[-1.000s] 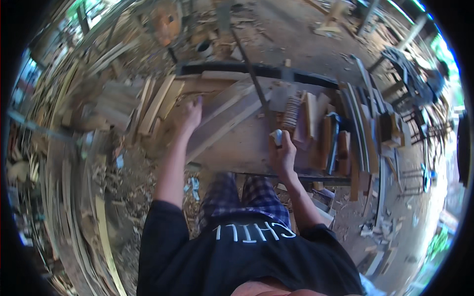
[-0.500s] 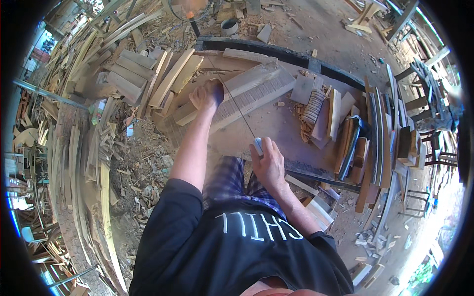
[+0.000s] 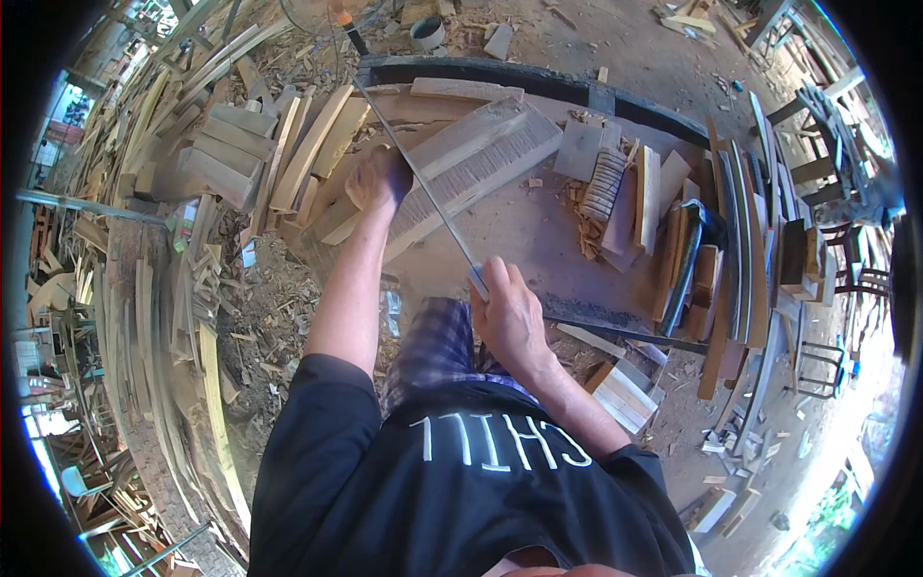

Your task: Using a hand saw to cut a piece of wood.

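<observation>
My right hand (image 3: 511, 313) grips the pale handle of a long, thin handsaw (image 3: 437, 205), seen nearly edge-on. The saw's blade slants up and left across the boards, passing close beside my left hand (image 3: 378, 179). That hand rests on the stacked wood with its fingers curled in. Whether its fingers hold the edge of a board is hard to see. Under the blade, a thick wooden board (image 3: 488, 173) lies diagonally, with a row of close parallel cuts across it. A plainer board (image 3: 461, 144) lies along its far side.
Long wooden strips (image 3: 312, 149) lean at the left of the low worktable (image 3: 471, 245). At its right lie a ridged wooden piece (image 3: 604, 183) and several upright offcuts (image 3: 646, 197). A dark beam (image 3: 538, 79) edges the far side. A bucket (image 3: 427, 35) stands beyond it.
The whole view has shifted slightly. The saw blade has turned so its far end points more to the left and more of its width shows. My left hand stays on the wood.
</observation>
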The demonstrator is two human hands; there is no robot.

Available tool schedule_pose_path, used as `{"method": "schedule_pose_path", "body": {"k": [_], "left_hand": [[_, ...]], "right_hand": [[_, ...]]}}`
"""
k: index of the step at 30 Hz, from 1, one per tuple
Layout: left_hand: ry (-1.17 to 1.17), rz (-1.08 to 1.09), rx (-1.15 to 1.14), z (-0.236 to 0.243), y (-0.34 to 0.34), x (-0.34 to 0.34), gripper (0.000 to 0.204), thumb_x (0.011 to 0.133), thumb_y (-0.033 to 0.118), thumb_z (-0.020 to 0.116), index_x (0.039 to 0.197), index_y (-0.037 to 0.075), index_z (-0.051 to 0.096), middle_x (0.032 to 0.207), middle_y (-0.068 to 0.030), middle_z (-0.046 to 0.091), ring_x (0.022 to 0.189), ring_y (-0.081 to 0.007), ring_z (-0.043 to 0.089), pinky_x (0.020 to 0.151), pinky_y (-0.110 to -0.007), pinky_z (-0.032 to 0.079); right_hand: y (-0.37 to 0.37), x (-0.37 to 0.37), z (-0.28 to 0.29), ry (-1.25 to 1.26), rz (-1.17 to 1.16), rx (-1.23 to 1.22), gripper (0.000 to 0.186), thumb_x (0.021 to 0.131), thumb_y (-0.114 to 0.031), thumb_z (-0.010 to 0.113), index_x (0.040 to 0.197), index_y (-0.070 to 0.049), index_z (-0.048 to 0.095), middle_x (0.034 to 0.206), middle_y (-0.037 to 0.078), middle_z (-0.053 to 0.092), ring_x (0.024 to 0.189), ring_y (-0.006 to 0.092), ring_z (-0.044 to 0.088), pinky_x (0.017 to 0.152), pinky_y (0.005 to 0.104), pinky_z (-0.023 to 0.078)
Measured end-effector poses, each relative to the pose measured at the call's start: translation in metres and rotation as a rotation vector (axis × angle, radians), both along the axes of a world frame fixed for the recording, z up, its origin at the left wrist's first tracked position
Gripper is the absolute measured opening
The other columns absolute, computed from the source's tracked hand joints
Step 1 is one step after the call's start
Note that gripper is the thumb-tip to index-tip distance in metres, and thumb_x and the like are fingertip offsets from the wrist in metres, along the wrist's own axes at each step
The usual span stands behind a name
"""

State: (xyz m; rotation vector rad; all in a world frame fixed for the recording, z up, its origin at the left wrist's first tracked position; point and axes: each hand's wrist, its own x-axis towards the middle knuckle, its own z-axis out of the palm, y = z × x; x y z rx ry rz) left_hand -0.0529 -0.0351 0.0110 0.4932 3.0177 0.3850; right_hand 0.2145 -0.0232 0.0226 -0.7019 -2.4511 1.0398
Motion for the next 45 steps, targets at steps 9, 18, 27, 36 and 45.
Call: {"method": "schedule_pose_path", "body": {"k": [9,18,27,36,45], "left_hand": [[0.028,-0.004,-0.040,-0.002,-0.003,-0.003,0.032,0.088,0.030,0.053,0.106,0.014,0.075,0.110,-0.0160,0.072,0.108,-0.0333,0.067,0.090,-0.045,0.052],[0.048,-0.025,-0.034,-0.008,-0.001,-0.005,0.029,0.087,0.027,0.054,0.100,0.013,0.076,0.103,-0.0159,0.073,0.103,-0.0324,0.070,0.088,-0.043,0.053],[0.016,-0.046,-0.040,0.003,0.001,0.003,0.026,0.086,0.026,0.057,0.098,0.013,0.076,0.098,-0.0156,0.074,0.099,-0.0316,0.071,0.087,-0.041,0.053],[0.034,-0.087,-0.039,0.008,-0.004,0.008,0.026,0.087,0.026,0.057,0.098,0.012,0.075,0.100,-0.0170,0.074,0.102,-0.0319,0.070,0.089,-0.042,0.053],[0.036,-0.094,-0.071,-0.001,-0.001,-0.001,0.028,0.088,0.028,0.056,0.102,0.012,0.075,0.102,-0.0158,0.074,0.102,-0.0326,0.070,0.090,-0.043,0.053]], "right_hand": [[0.004,-0.001,0.002,0.008,0.023,-0.051,0.027,0.086,-0.004,0.065,0.105,-0.003,0.046,0.088,0.023,0.057,0.078,0.0451,0.063,0.066,0.0515,0.053],[0.005,-0.022,-0.005,0.015,0.008,-0.044,0.027,0.086,-0.004,0.065,0.105,-0.003,0.045,0.089,0.024,0.057,0.079,0.0451,0.064,0.067,0.0516,0.053],[0.001,-0.033,-0.012,0.037,-0.029,-0.064,0.024,0.091,-0.011,0.064,0.105,-0.003,0.046,0.091,0.024,0.058,0.080,0.0478,0.061,0.067,0.0537,0.050],[-0.010,-0.031,0.000,0.004,-0.014,-0.015,0.027,0.088,-0.005,0.063,0.108,-0.002,0.045,0.094,0.024,0.055,0.081,0.0452,0.062,0.069,0.0521,0.052],[-0.016,-0.011,-0.008,0.027,-0.013,-0.082,0.026,0.087,-0.005,0.064,0.107,-0.002,0.046,0.093,0.024,0.054,0.082,0.0480,0.059,0.069,0.0530,0.050]]}}
